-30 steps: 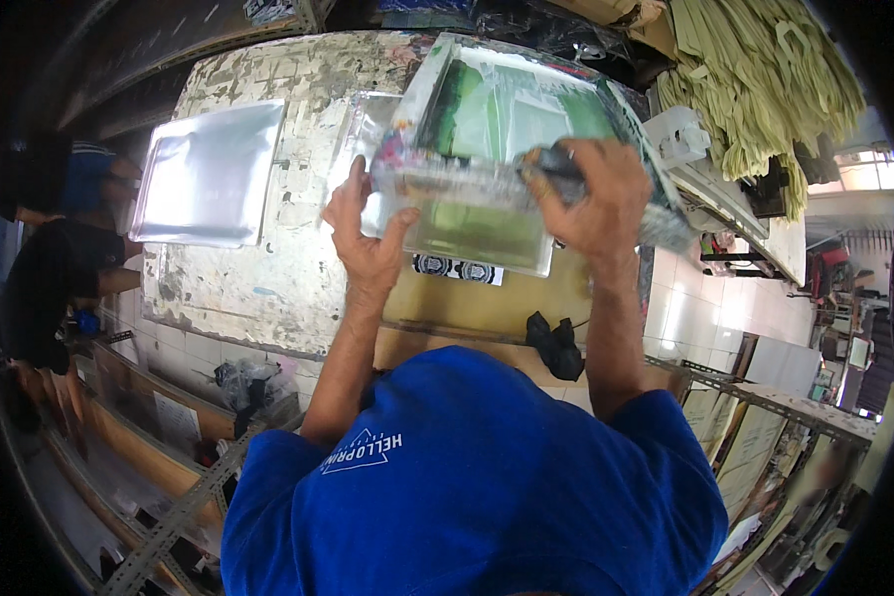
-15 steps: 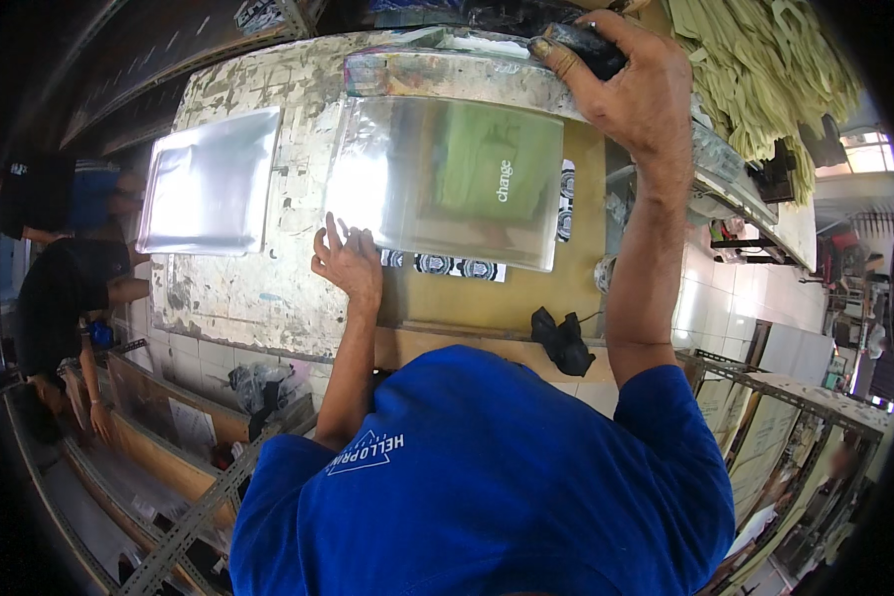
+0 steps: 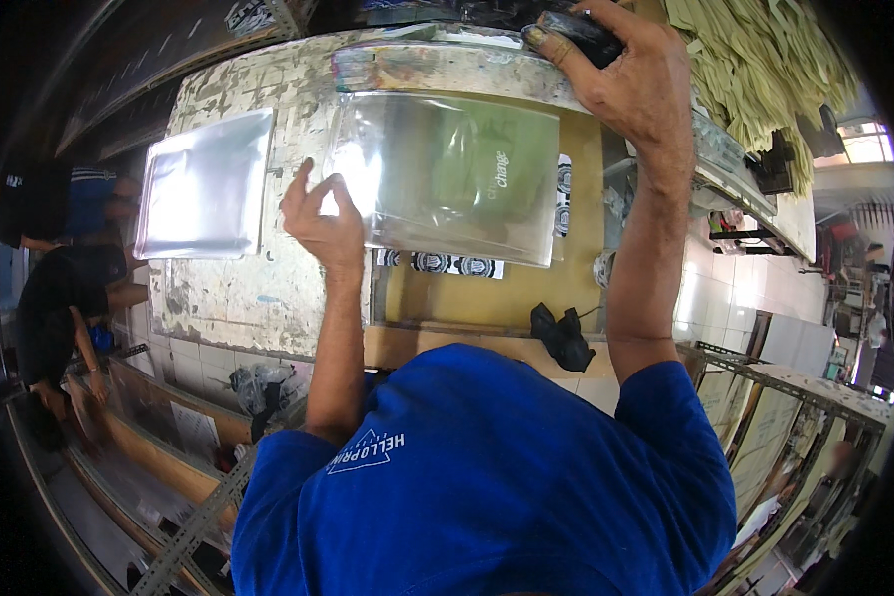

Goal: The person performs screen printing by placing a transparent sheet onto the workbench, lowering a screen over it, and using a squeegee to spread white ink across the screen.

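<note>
My left hand (image 3: 326,226) is at the left edge of a clear plastic sheet or bag (image 3: 422,219) with white lettering. Its thumb and a finger pinch that edge, while another finger points up. The plastic is slightly rippled, and a second, fainter print shows beside the lettering, over a green area beneath. At the far right, my right hand (image 3: 638,84) is wrapped round a dark, rounded block-like thing (image 3: 581,40). That hand is above the right end of a paint-stained wooden bar (image 3: 457,68). Its fingertips are partly cut off by the picture's upper edge.
A stack of clear plastic (image 3: 204,189) lies on the stained table (image 3: 293,109) at left. Patterned strips (image 3: 457,265) and a crumpled black cloth (image 3: 562,338) lie near me. Yellow-green fabric pieces (image 3: 755,70) hang at far right. Another person (image 3: 65,288) bends at far left.
My left hand has moved left and slightly up, and the plastic's edge now ripples at its fingers. A second print has come into view. My right hand has shifted slightly up, still holding the dark thing.
</note>
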Available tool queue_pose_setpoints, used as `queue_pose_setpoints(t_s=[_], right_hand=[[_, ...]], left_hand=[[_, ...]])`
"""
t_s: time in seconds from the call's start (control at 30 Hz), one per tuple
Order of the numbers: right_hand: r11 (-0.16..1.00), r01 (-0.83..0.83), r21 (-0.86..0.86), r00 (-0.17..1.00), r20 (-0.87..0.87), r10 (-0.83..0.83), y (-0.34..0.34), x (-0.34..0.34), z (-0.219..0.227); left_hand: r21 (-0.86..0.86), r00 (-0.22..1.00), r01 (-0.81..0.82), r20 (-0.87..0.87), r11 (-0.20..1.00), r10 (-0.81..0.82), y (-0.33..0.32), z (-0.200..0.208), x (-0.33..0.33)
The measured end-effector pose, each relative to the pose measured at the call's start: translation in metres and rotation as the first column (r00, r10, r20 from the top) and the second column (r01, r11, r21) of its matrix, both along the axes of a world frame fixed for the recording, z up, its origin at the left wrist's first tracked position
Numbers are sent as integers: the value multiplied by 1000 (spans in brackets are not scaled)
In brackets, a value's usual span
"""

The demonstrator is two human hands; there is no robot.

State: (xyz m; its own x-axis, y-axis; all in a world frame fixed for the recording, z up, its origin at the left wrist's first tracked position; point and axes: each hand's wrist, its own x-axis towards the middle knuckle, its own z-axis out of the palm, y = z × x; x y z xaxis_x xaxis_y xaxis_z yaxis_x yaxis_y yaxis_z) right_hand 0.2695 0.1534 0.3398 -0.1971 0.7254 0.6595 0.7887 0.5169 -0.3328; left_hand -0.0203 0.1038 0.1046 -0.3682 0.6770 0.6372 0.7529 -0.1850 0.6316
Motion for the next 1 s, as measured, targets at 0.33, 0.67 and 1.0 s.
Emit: queue_pose_setpoints(t_s=[0.33,0.67,1.0], right_hand=[[999,30,-33,999,21,-29,1,-1,-2],[1000,22,-2,999,-31,-22,1,-1,-10],[999,22,34,1000,13,-23,-7,-4,-17]], left_hand=[[-131,943,-189,251,973,217,-18,-13,-117],[-161,848,-425,272,891,454,-53,-59,-259],[-82,382,-914,-495,396,780,-55,-57,-302]])
